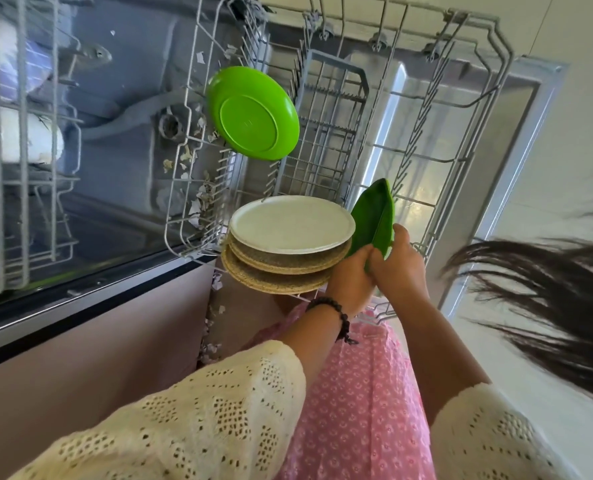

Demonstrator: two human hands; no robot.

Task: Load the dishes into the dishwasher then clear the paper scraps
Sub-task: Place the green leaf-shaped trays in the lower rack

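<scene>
We balance the stack of plates [289,244] on our left hand [348,282], its grip seemingly cupped beneath, so our right hand [397,265] pinches a green plate [374,216] edge-on for the lower rack [326,140], beside paper scraps [198,202].

1. Rack [461,109]: grey coated wire, matt.
2. Plate at 12 o'clock [253,114]: green plastic, glossy and smooth.
3. White plate [291,223]: smooth, matt.
4. Tan plates [274,278]: speckled, rough-looking.
5. Sleeve [198,417]: cream openwork knit.
6. Door [516,133]: brushed metal.
</scene>
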